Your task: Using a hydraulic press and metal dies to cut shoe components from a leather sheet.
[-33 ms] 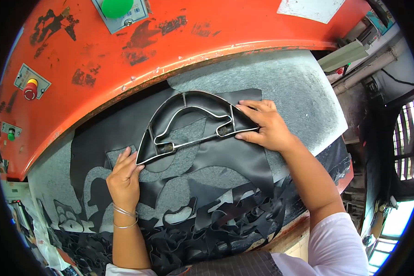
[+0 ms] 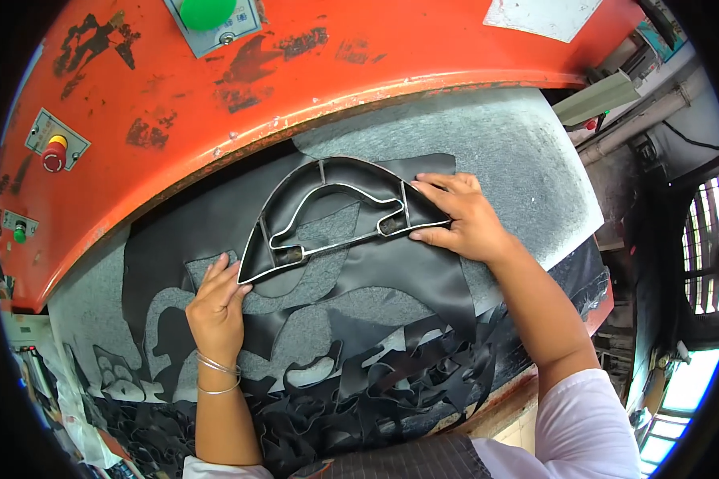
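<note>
A curved steel cutting die (image 2: 323, 172), half-moon shaped with thin cross bars, lies on a black leather sheet (image 2: 192, 215). At its lower left tip, my left hand (image 2: 218, 315) grips the edge between thumb and fingers. My right hand (image 2: 473, 219) pinches the right tip, fingers above and thumb below. Openings cut in the leather let the grey cutting pad (image 2: 523, 160) show through, including inside the die's inner curve.
A red-orange press (image 2: 295, 64) spans the far side, with a red stop button (image 2: 54, 153) and a large green button (image 2: 206, 11). Tangled black leather scraps (image 2: 359, 407) heap along the near edge. A pale metal bar (image 2: 595, 97) sticks out at far right.
</note>
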The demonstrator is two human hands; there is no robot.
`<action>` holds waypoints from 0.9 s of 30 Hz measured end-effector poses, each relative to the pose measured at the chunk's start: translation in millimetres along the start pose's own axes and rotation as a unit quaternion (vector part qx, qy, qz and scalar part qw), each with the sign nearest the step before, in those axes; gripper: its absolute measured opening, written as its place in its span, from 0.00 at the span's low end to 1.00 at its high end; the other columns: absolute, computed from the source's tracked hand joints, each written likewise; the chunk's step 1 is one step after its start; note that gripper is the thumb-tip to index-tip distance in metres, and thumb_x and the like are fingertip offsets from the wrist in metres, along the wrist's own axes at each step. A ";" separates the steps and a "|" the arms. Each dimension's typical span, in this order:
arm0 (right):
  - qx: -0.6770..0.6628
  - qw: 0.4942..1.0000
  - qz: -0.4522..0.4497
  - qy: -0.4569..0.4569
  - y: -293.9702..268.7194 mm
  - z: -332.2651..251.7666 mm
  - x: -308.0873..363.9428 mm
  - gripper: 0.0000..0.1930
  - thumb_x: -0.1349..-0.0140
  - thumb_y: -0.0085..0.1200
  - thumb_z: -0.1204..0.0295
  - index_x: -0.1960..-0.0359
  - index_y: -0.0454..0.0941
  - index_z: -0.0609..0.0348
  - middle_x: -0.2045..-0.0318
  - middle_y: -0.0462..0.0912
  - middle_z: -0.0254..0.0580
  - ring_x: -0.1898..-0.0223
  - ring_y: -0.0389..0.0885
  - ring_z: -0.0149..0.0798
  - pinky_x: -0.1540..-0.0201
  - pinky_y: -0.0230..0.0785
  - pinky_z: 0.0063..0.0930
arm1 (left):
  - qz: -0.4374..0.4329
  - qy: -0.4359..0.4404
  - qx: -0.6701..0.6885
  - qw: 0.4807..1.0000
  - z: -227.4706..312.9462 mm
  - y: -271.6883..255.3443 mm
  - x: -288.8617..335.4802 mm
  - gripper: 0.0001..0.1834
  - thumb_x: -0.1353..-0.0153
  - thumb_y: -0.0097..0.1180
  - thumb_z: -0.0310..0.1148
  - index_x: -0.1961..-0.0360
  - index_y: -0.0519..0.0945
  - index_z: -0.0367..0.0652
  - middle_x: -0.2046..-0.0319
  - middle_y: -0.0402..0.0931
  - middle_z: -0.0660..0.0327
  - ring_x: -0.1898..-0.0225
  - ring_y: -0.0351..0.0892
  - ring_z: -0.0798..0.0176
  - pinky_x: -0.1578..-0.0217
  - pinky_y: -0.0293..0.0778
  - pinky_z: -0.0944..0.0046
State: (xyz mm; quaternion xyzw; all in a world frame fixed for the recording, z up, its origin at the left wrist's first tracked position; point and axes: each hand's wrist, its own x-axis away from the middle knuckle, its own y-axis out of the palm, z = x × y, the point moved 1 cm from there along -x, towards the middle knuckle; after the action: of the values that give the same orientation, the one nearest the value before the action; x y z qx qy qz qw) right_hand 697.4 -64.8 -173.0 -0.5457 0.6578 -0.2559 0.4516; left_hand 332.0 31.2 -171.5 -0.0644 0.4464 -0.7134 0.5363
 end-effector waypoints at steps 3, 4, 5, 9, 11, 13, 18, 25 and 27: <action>0.000 1.000 -0.003 -0.013 -1.1 -7.9 4.8 0.34 0.55 0.69 0.54 0.43 0.77 0.49 0.44 0.76 0.44 0.48 0.71 0.51 0.41 0.60 0.39 | -0.003 -0.012 0.014 1.000 0.9 -7.1 7.5 0.11 0.51 0.64 0.19 0.63 0.84 0.34 0.59 0.84 0.52 0.46 0.79 0.49 0.40 0.69 0.52; 0.004 1.000 0.001 -0.020 -2.4 -10.3 4.8 0.34 0.55 0.69 0.54 0.43 0.77 0.49 0.44 0.76 0.44 0.48 0.71 0.51 0.41 0.60 0.39 | 0.000 -0.007 0.011 1.000 0.6 -9.0 8.9 0.11 0.51 0.64 0.19 0.64 0.85 0.35 0.59 0.84 0.53 0.46 0.79 0.50 0.40 0.69 0.52; 0.010 1.000 0.000 -0.016 -3.0 -12.4 5.8 0.34 0.54 0.69 0.54 0.43 0.76 0.50 0.44 0.76 0.44 0.48 0.72 0.51 0.41 0.60 0.40 | 0.004 -0.002 0.012 1.000 1.6 -11.6 10.0 0.10 0.51 0.64 0.20 0.64 0.85 0.36 0.59 0.84 0.53 0.46 0.79 0.50 0.41 0.69 0.52; 0.034 0.999 -0.005 -0.016 -2.9 -23.9 16.1 0.34 0.52 0.68 0.53 0.42 0.76 0.50 0.43 0.75 0.46 0.47 0.71 0.52 0.39 0.59 0.40 | 0.009 0.020 0.030 0.999 -4.5 -14.7 22.9 0.08 0.50 0.64 0.22 0.66 0.84 0.36 0.59 0.83 0.52 0.46 0.79 0.50 0.41 0.70 0.53; 0.026 0.999 -0.003 -0.024 -2.1 -41.6 22.0 0.36 0.52 0.67 0.51 0.40 0.74 0.49 0.41 0.74 0.47 0.45 0.71 0.52 0.38 0.57 0.41 | -0.015 -0.002 0.040 0.999 -4.1 -28.7 27.2 0.10 0.50 0.64 0.23 0.64 0.84 0.35 0.58 0.83 0.51 0.45 0.78 0.49 0.41 0.70 0.55; 0.126 0.992 0.017 -0.008 -9.0 -67.9 30.3 0.38 0.52 0.67 0.50 0.38 0.71 0.48 0.41 0.74 0.48 0.43 0.70 0.53 0.38 0.57 0.43 | -0.032 -0.007 0.047 0.998 3.3 -61.7 30.3 0.13 0.50 0.65 0.26 0.61 0.84 0.36 0.57 0.83 0.51 0.47 0.79 0.50 0.43 0.71 0.57; -0.050 0.990 0.083 0.106 -30.9 -137.3 66.4 0.38 0.49 0.69 0.59 0.37 0.67 0.59 0.47 0.77 0.51 0.45 0.74 0.52 0.42 0.65 0.41 | 0.186 -0.117 0.112 0.969 -21.2 -181.5 45.2 0.14 0.35 0.58 0.39 0.60 0.83 0.36 0.65 0.84 0.58 0.61 0.81 0.67 0.57 0.75 0.65; -0.151 0.962 0.227 -0.030 -46.7 -277.1 -5.6 0.20 0.43 0.65 0.67 0.53 0.72 0.61 0.69 0.79 0.43 0.68 0.78 0.38 0.63 0.72 0.31 | 0.523 0.008 -0.060 0.850 -58.9 -304.1 98.8 0.19 0.28 0.47 0.38 0.71 0.75 0.33 0.75 0.72 0.59 0.70 0.71 0.64 0.65 0.69 0.63; -0.173 0.943 0.286 -0.001 -49.1 -289.7 -13.4 0.14 0.42 0.64 0.70 0.62 0.71 0.61 0.79 0.75 0.37 0.78 0.73 0.33 0.72 0.69 0.28 | 0.492 0.048 -0.085 0.865 -56.3 -323.3 109.3 0.18 0.28 0.47 0.36 0.72 0.74 0.33 0.76 0.70 0.58 0.72 0.69 0.62 0.67 0.67 0.63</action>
State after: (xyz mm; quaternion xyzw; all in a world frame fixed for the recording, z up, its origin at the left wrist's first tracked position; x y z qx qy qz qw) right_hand 468.2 -110.7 5.5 -0.4048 0.8197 0.0020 0.4053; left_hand 25.5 -18.2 -18.9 0.1525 0.5041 -0.3182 0.7883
